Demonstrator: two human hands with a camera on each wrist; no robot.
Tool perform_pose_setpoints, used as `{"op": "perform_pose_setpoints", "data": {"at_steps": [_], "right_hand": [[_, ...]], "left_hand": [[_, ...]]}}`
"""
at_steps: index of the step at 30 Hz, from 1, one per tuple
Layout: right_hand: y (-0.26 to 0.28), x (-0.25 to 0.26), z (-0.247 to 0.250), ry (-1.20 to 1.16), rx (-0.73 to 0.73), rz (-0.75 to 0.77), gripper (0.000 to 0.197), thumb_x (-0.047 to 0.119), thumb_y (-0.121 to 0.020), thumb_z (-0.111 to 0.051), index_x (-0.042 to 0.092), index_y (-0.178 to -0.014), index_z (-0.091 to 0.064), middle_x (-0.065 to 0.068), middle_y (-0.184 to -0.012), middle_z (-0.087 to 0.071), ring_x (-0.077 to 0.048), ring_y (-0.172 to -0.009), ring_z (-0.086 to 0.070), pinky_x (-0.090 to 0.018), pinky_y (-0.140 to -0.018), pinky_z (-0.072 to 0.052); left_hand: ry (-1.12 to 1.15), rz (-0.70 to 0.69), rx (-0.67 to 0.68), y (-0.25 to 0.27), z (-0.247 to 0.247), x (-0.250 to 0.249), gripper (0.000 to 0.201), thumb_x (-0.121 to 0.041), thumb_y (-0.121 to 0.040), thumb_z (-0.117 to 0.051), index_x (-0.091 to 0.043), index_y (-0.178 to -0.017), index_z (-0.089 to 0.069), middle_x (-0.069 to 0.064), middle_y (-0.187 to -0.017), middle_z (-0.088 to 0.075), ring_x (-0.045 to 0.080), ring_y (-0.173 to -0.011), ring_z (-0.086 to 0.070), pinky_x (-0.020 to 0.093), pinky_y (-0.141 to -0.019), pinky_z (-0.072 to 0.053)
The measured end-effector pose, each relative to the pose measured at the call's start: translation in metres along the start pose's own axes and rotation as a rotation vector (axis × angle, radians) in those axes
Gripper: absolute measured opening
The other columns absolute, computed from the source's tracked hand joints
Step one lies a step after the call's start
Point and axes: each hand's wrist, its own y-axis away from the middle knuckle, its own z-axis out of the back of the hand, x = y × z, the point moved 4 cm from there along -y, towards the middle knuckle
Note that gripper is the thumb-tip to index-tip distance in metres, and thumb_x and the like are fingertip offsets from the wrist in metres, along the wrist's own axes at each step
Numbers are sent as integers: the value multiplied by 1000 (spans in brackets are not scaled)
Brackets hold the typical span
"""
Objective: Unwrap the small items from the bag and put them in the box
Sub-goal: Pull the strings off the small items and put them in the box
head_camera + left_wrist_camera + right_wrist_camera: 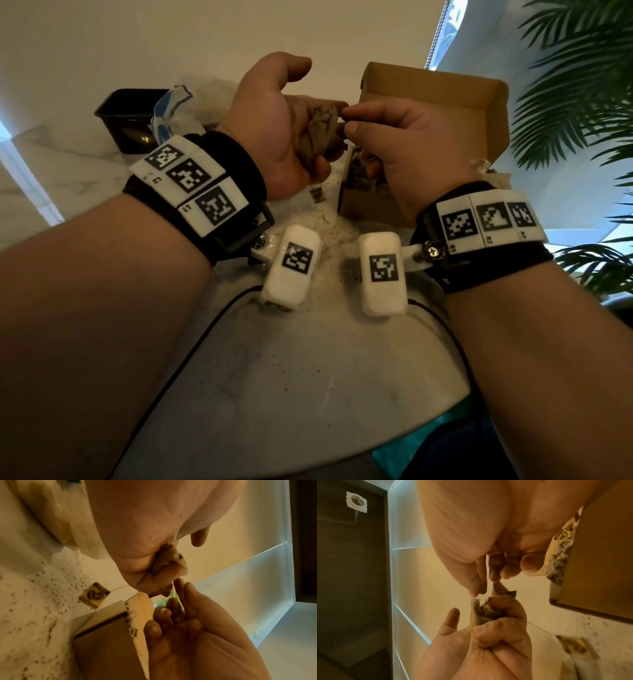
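Unwrapping's underway: left hand (274, 137) clamps 1 crumpled item (320, 132), right hand (394, 150) pinches at its top. Next, peel gently, then drop it in the box (442, 102) at 3 o'clock.

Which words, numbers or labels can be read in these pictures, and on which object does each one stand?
No word or number reads clearly.
Left wristband and right wristband: black-and-white code squares; tiny characters beside them, too small to read.
Paper tag: dark logo, blurred, no legible letters.
Cardboard box: no print visible.
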Motion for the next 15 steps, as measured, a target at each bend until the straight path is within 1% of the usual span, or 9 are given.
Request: {"op": "perform_pose_setpoints", "data": {"at_steps": [1,3,5,8,10,11,13,15], "right_hand": [[0,0,-1,-8,-6,4,8,20,-92,-69,27,-96,-73,6,-89,-73,5,-61,-59,-16,-59,-48],[1,1,-2,1,-4,-1,4,26,-92,-70,26,-91,-74,11,-78,-70,5,-57,-57,-16,-58,-47],[2,1,-5,27,10,-10,8,32,-90,-72,26,-86,-73,14,-68,-68,3,-57,-58,-20,-58,-49],[3,0,-8,41,29,-54,14,37,-88,-74,22,-86,-73,9,-71,-70,-8,-63,-61,-26,-60,-56],[3,0,-8,26,32,-64,12,34,-87,-75,24,-82,-71,9,-70,-68,-7,-59,-60,-24,-57,-55],[3,0,-8,28,27,-61,11,31,-88,-75,25,-81,-70,9,-71,-68,-5,-58,-59,-22,-55,-53],[1,-2,-6,6,3,-65,10,26,-89,-74,26,-80,-68,7,-76,-68,-6,-63,-60,-24,-60,-53],[0,-3,-5,-88,-17,-86,12,21,-90,-71,24,-78,-67,-1,-83,-69,-15,-73,-63,-33,-69,-56]], "left_hand": [[-6,-1,3,0,0,0,77,-54,-94,-29,3,-140,-54,12,-111,-46,18,-74,-49,24,-53,-35],[-3,-16,-31,0,-2,0,74,-54,-95,-30,4,-135,-55,12,-109,-46,19,-73,-47,25,-56,-35],[7,-39,-54,1,-3,0,68,-52,-97,-31,2,-131,-55,12,-103,-47,18,-70,-44,27,-58,-34],[0,-45,-35,4,-7,0,66,-51,-97,-31,2,-131,-53,7,-85,-46,16,-61,-37,28,-57,-33],[-6,-46,-5,6,-11,-1,65,-50,-98,-30,2,-132,-51,6,-80,-44,14,-56,-33,27,-58,-30],[-11,-49,5,7,-13,0,64,-50,-98,-30,2,-131,-50,6,-79,-46,13,-53,-35,26,-57,-31],[-10,-64,12,7,-16,0,63,-50,-99,-31,3,-128,-50,5,-77,-48,13,-50,-42,25,-56,-36],[-18,-80,-7,5,-15,0,62,-52,-98,-33,2,-125,-49,5,-81,-49,15,-57,-46,29,-61,-40]]}}
